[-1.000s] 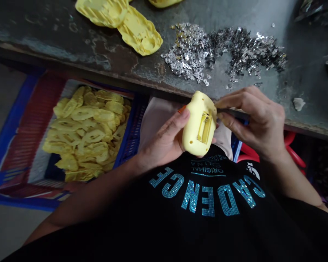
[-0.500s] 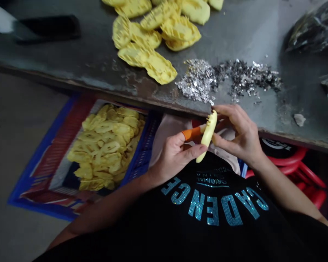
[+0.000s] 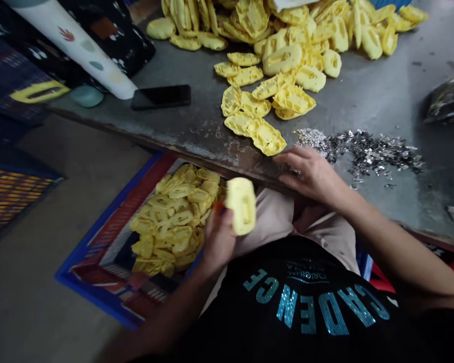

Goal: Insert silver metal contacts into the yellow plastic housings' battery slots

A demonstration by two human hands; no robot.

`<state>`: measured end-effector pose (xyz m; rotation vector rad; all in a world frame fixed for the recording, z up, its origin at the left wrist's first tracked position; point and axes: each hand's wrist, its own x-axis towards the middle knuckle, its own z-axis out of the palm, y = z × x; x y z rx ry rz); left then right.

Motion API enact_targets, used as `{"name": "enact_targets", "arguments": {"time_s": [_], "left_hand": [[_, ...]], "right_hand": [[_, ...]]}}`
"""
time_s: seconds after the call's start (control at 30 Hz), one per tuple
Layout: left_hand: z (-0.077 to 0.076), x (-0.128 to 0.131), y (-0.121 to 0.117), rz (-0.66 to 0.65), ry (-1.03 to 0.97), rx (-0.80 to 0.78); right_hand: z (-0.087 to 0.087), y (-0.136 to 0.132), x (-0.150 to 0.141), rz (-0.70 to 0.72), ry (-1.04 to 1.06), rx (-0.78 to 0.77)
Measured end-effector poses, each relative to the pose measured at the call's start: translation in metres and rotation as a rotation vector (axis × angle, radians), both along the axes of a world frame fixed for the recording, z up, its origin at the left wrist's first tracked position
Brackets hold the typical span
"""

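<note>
Currently held: a yellow plastic piece, hollow with a rectangular recess, is sitting in the left hand above the crate's right corner, tilted slightly and facing up.

Left hand: the left hand is gripping the piece from below, its fingers clamped on the lower edge; a small orange bit is showing beside them, too blurred to identify.

Right hand: the right hand is reaching out flat over the front edge of the surface, holding nothing, its fingers lying together and pointing toward the yellow pieces, just beside the silver scraps.

On the surface: a large heap of yellow pieces is spreading across the far side, while a black phone is lying near the edge beside a patterned fabric roll. A dark plastic bag is sitting at the right.

Below the surface: a blue crate is standing on the floor, loaded with more yellow pieces.

Person: a black shirt with teal sequin letters is showing at the bottom, with beige cloth spreading across the lap.
</note>
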<state>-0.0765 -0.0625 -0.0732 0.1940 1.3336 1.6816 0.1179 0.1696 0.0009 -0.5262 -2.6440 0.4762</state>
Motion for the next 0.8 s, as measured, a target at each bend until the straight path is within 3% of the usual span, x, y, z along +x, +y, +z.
{"name": "enact_targets", "arguments": {"time_s": [0.1, 0.13, 0.2, 0.27, 0.37, 0.47, 0.6, 0.7, 0.77, 0.8], "left_hand": [[-0.013, -0.05, -0.014, 0.223, -0.037, -0.094], [-0.019, -0.064, -0.019, 0.313, -0.055, -0.149], [-0.029, -0.082, -0.025, 0.358, -0.11, -0.25], [-0.035, -0.083, -0.026, 0.311, -0.152, -0.305], [-0.03, -0.058, -0.014, 0.156, -0.144, -0.245], [-0.011, -0.022, 0.01, -0.024, -0.094, -0.12], [0.019, 0.022, 0.048, -0.251, -0.045, 0.143], [0.039, 0.051, 0.068, -0.271, -0.013, 0.404], [0.05, 0.065, 0.075, -0.32, -0.033, 0.426], [0.055, 0.07, 0.077, -0.36, -0.049, 0.41]], "right_hand": [[0.002, 0.038, -0.036, -0.177, -0.237, 0.226], [0.003, 0.046, -0.046, -0.177, -0.305, 0.267], [0.005, 0.054, -0.059, -0.112, -0.392, 0.325], [0.007, 0.057, -0.061, -0.059, -0.39, 0.355], [0.013, 0.056, -0.042, -0.075, -0.176, 0.276], [0.015, 0.039, -0.011, -0.116, 0.188, -0.079], [-0.006, -0.027, 0.013, -0.107, 0.657, -0.938], [-0.034, -0.078, 0.022, -0.021, 0.687, -1.42], [-0.045, -0.098, 0.039, 0.039, 0.622, -1.568], [-0.047, -0.103, 0.054, 0.055, 0.583, -1.564]]}}
